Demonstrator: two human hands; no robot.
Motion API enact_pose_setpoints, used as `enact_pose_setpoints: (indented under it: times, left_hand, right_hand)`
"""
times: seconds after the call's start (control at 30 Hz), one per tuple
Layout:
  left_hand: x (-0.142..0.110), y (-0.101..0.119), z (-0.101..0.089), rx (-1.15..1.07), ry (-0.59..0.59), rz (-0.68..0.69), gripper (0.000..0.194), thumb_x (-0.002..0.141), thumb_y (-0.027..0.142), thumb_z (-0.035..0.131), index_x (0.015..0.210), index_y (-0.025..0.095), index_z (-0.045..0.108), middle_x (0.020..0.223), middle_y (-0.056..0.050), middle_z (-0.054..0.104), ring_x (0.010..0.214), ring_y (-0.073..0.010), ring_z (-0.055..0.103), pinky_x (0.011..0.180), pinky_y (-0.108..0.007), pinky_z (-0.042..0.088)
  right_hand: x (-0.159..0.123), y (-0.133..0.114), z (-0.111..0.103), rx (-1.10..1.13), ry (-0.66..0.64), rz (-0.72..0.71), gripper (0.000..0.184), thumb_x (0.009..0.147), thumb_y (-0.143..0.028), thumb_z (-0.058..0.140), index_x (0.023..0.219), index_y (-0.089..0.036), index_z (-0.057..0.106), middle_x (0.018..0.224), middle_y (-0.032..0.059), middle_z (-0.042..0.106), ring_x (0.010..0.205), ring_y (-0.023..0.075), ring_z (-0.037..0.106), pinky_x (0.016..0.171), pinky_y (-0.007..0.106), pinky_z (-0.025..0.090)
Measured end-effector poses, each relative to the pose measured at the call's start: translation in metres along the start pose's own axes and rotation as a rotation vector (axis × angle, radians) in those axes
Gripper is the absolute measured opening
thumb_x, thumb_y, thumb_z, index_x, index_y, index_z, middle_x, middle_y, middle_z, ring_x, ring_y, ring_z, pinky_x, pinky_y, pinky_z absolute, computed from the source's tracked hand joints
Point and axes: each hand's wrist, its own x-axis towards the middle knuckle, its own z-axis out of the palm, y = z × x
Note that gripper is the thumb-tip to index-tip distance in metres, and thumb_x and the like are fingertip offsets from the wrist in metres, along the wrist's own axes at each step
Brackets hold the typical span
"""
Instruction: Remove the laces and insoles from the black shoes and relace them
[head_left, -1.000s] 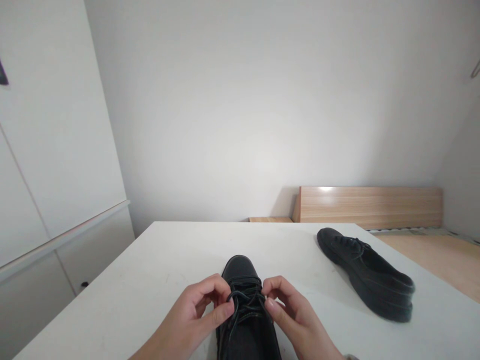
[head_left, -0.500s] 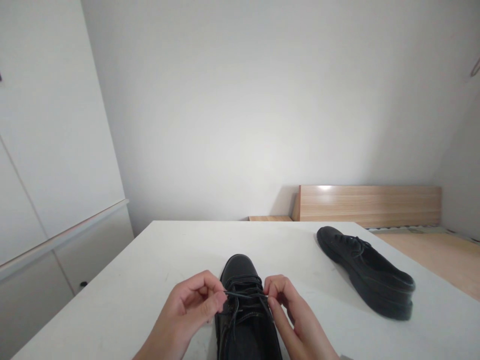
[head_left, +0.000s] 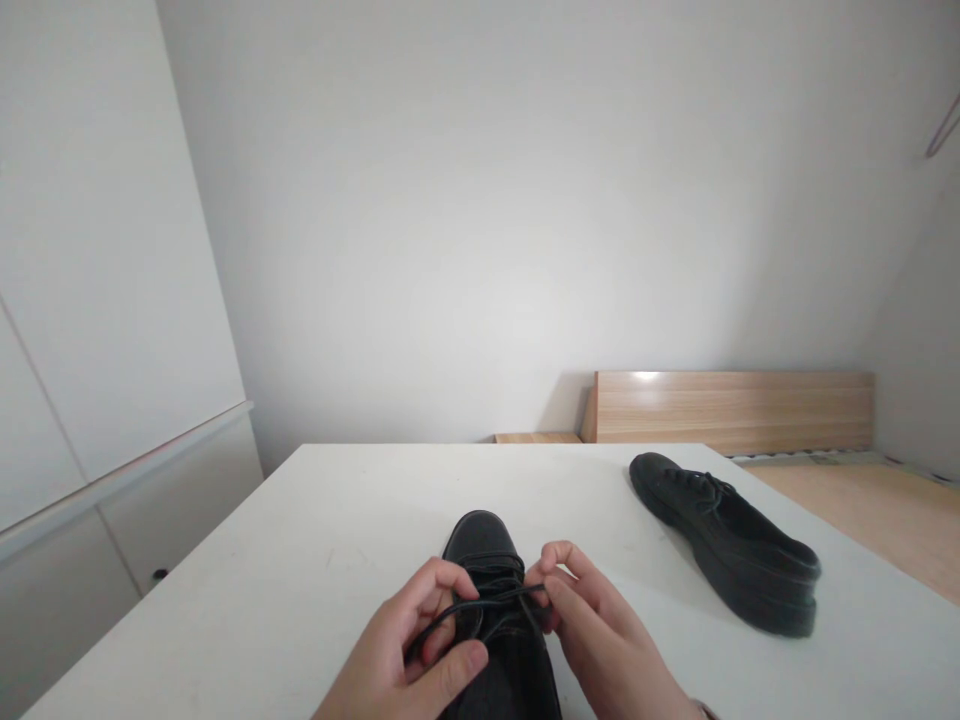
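Note:
A black lace-up shoe (head_left: 484,535) rests on the white table with its toe pointing away from me. Its thin black shoelace (head_left: 510,596) stretches across the opening between my hands. My left hand (head_left: 420,640) is at the shoe's left side, fingers curled with the lace running across them into the palm; its thumb stands apart from the index finger. On the right side, my right hand (head_left: 589,625) pinches the lace between thumb and index finger. The shoe's heel is cut off by the lower edge of the view, and my hands cover parts of its sides.
A second black shoe (head_left: 724,545), its laces tied, lies at an angle on the right of the white table (head_left: 337,530). Behind the table's right edge is a wooden headboard (head_left: 735,410) with a bed base. White cabinets (head_left: 112,280) stand at the left.
My left hand has moved right and nearer to me, its thumb parting from the index finger, the lace now lying across its fingers. My right hand keeps its pinch and has shifted slightly.

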Motion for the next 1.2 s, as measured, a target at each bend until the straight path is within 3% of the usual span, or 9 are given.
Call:
enact_pose_setpoints:
  times: [0.1,0.2,0.37,0.5,0.63,0.8,0.9,1.03,1.2]
  left_hand:
    - [-0.002,0.006,0.000,0.025,0.030,-0.014,0.047,0.086,0.066,0.060,0.089,0.020,0.059,0.067,0.005,0.040,0.064,-0.0130,0.037,0.060,-0.025,0.027]
    - [-0.004,0.018,-0.001,0.015,0.058,-0.048,0.054,0.083,0.070,0.060,0.075,0.018,0.058,0.066,0.004,0.042,0.065,-0.0134,0.038,0.061,-0.026,0.027]
    - [-0.008,0.025,0.002,-0.005,0.047,-0.073,0.058,0.076,0.074,0.066,0.069,0.016,0.063,0.062,0.004,0.042,0.060,-0.0121,0.035,0.058,-0.026,0.023]
    - [-0.008,0.022,0.000,0.019,-0.005,0.068,0.058,0.080,0.072,0.063,0.064,0.017,0.073,0.060,-0.001,0.052,0.060,-0.0144,0.044,0.059,-0.028,0.029]
    - [-0.005,0.022,-0.007,0.005,0.007,0.213,0.065,0.091,0.069,0.050,0.058,0.019,0.076,0.066,-0.005,0.057,0.060,-0.0159,0.050,0.061,-0.030,0.036]
    - [0.002,0.018,-0.010,0.027,0.201,0.051,0.038,0.090,0.055,0.062,0.076,0.020,0.070,0.073,-0.002,0.061,0.073,-0.0184,0.058,0.070,-0.027,0.044]
    - [0.007,0.013,-0.008,0.089,0.217,0.015,0.023,0.084,0.042,0.070,0.091,0.021,0.073,0.084,-0.004,0.068,0.080,-0.0209,0.063,0.077,-0.029,0.049]
    - [0.008,0.012,-0.007,0.228,0.218,0.123,0.016,0.086,0.034,0.066,0.085,0.021,0.076,0.082,-0.005,0.069,0.079,-0.0210,0.066,0.075,-0.028,0.050]
    - [0.003,0.015,-0.003,0.429,0.244,0.245,0.015,0.094,0.024,0.054,0.084,0.023,0.066,0.083,-0.003,0.065,0.078,-0.0186,0.063,0.075,-0.025,0.048]
  right_hand:
    - [0.000,-0.001,0.001,0.168,0.004,0.061,0.040,0.078,-0.054,0.080,0.082,-0.020,0.059,0.064,-0.0047,0.044,0.064,0.0136,0.033,0.064,0.026,0.032]
    - [-0.002,-0.010,0.001,0.176,-0.043,0.092,0.038,0.082,-0.054,0.076,0.087,-0.017,0.067,0.061,-0.0064,0.035,0.062,0.0127,0.026,0.063,0.025,0.030]
    - [-0.005,-0.033,0.004,0.282,-0.043,0.111,0.037,0.083,-0.050,0.076,0.098,-0.016,0.074,0.048,-0.0101,0.026,0.054,0.0113,0.022,0.059,0.024,0.030]
    - [-0.008,-0.041,0.003,0.329,-0.129,0.052,0.027,0.087,-0.043,0.073,0.093,-0.018,0.075,0.038,-0.0118,0.020,0.044,0.0093,0.015,0.045,0.023,0.020]
    - [-0.006,-0.033,-0.002,0.073,-0.160,0.002,0.033,0.092,-0.049,0.065,0.087,-0.017,0.073,0.034,-0.0106,0.030,0.037,0.0062,0.016,0.043,0.024,0.015]
    - [0.005,-0.019,-0.007,-0.366,-0.015,-0.076,0.046,0.078,-0.061,0.076,0.088,-0.017,0.070,0.057,-0.0023,0.056,0.049,0.0085,0.035,0.047,0.023,0.021]
    - [0.009,-0.015,-0.007,-0.495,-0.007,-0.069,0.047,0.074,-0.063,0.077,0.085,-0.017,0.070,0.067,-0.0005,0.057,0.054,0.0104,0.039,0.048,0.024,0.027]
    - [0.008,-0.014,-0.006,-0.620,0.004,-0.138,0.042,0.084,-0.059,0.069,0.076,-0.018,0.065,0.071,0.0015,0.057,0.064,0.0156,0.049,0.056,0.027,0.038]
    - [0.002,-0.010,-0.004,-0.741,0.005,-0.243,0.038,0.096,-0.055,0.053,0.081,-0.020,0.058,0.078,0.0029,0.058,0.073,0.0188,0.053,0.068,0.031,0.044]
